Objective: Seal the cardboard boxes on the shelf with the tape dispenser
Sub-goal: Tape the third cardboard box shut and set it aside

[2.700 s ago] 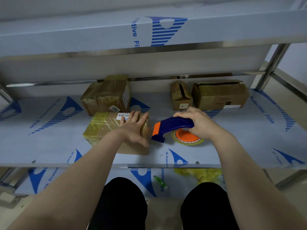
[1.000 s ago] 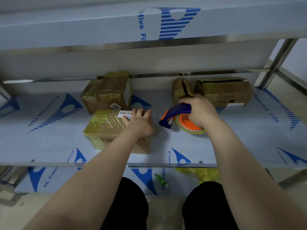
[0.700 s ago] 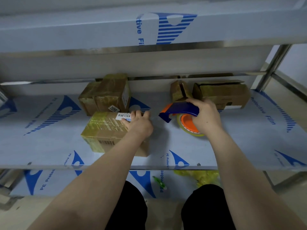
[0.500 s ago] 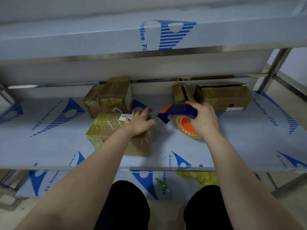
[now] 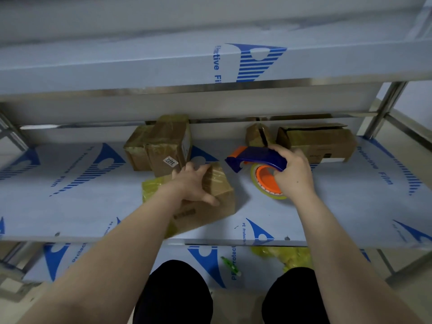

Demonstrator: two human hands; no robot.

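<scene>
Two hands, both busy: left hand lies flat across the top of the front box, fingers splayed toward the far edge, thumb out along the near edge. That's a hold-down, not a pinch. The right hand is wrapped round the handle of the dispenser, with the roll under it. Its orange nose points left at the box, just beside it, not touching.

The box sits mid-shelf near the front edge, skewed to that edge. Its top already shows yellowish tape. Can't tell if a corner is lifted.

Step in hand, my read: turning the box to offer an untaped seam. To do it well:
- Square the box and set it flat before the nose lands. A skewed box gives a crooked strip.
- Shift the left hand off the seam line and press to one side of it, so the flaps are held down.
- Start the tape on a side face, run straight across the seam and down the opposite face, then tilt to cut.
- No free tape tail visible, so check before touching down.
- Headroom under the upper shelf looks low, so hold the dispenser low and level.

Likely left to do: the small box and long box at back right show dark gaps on top. The back-left pair look taped.
</scene>
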